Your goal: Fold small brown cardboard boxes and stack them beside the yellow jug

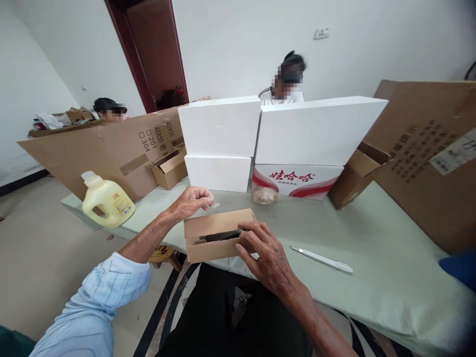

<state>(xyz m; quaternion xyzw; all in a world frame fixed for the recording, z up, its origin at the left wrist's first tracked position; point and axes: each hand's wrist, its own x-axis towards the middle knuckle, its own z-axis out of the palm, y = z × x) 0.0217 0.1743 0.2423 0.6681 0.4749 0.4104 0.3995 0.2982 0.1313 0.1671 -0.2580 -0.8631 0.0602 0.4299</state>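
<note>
Near the table's front edge lies a small brown cardboard box point(217, 250), its top flaps parted along a dark gap. My right hand point(266, 250) grips the right end of this box, fingers bent over the flaps at the gap. Just beyond the box's left end, my left hand point(194, 201) is raised with thumb and finger pinched on a small translucent scrap point(214, 205) that looks like tape. To the right of my right hand, a white-handled scalpel-like knife point(323, 259) rests on the green tablecloth point(372, 230). What lies inside the box is mostly hidden.
White boxes point(219, 129) stand stacked at the back, with a crumpled clear plastic bundle point(265, 195) before them. A yellow jug point(107, 201) is at left. Large cardboard sheets point(420, 144) and open brown cartons point(353, 173) flank the table. Two people point(292, 74) sit beyond.
</note>
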